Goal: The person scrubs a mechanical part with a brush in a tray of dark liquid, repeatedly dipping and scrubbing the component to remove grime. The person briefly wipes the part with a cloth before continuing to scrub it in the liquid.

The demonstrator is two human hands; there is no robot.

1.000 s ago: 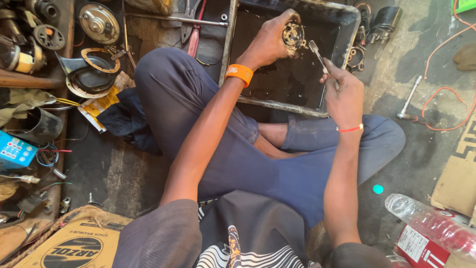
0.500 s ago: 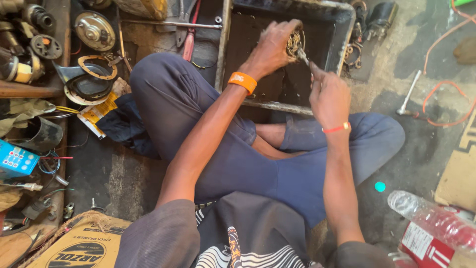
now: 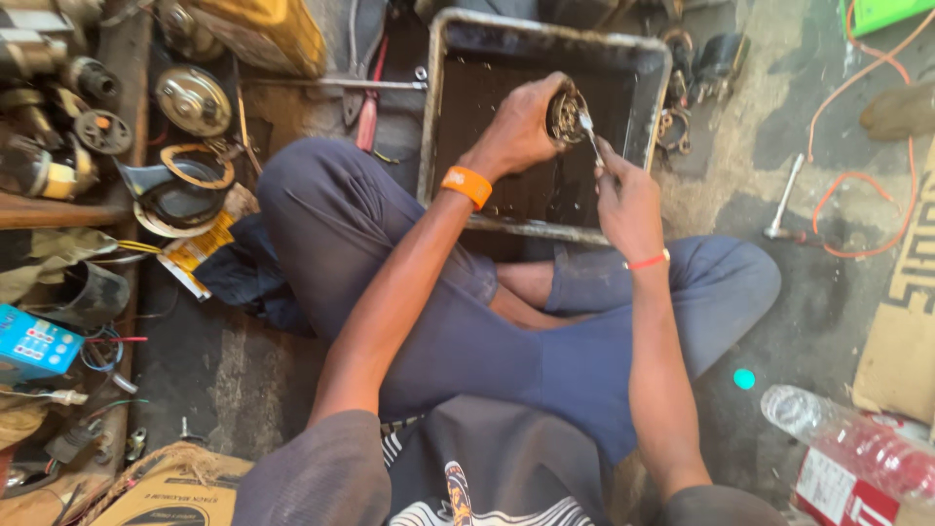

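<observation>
Metal tray [image 3: 647, 68]: dark, rectangular, lying on the floor just beyond the crossed legs, likely sitting there to catch whatever is dropping from the work above it
Left hand [image 3: 521, 127]: grip closing fully around a small round metal part [image 3: 565, 115], holding it above the tray's far right area, face turned toward the other hand
Right hand [image 3: 623, 195]: grip pinching shut on a thin metal tool [image 3: 588, 129], above the tray's near right edge, tip touching the part; whether scraping or prying, cannot tell
</observation>
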